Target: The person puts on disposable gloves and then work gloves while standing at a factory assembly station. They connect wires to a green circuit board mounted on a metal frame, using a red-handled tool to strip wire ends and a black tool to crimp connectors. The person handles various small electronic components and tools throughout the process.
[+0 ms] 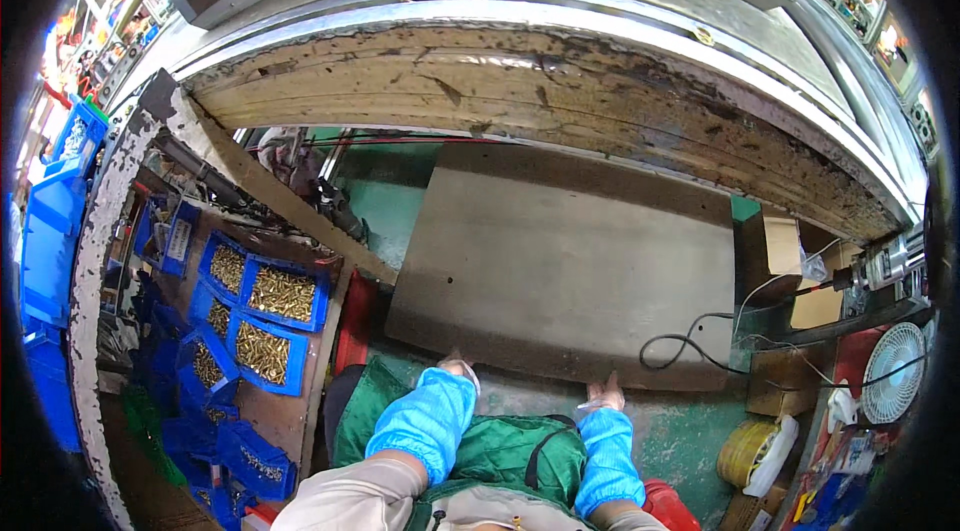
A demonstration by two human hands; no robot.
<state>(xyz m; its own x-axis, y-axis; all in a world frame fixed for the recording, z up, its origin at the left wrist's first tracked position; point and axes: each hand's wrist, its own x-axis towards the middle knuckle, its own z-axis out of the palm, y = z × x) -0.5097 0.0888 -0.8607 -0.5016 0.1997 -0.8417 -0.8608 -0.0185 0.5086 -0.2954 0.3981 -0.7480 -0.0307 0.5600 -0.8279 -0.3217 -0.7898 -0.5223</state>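
A large grey-brown metal panel (570,261) with small holes near its corners lies before me, beneath the front beam of a bench. My left hand (460,369) is at its near edge, left of the middle, fingers closed on the rim. Farther right along the same edge, my right hand (605,394) grips it too, with the thumb on top. The undersides of both grips are hidden. Blue sleeve covers reach down to both wrists, and a green apron (515,451) lies over my lap.
Blue bins (300,359) of brass screws stand on a shelf at the left. The worn bench beam (540,81) crosses ahead. A dark cable (690,339) loops over the panel's right side. A white fan (893,371), yellow roll (745,454) and cardboard boxes (783,381) are at the right.
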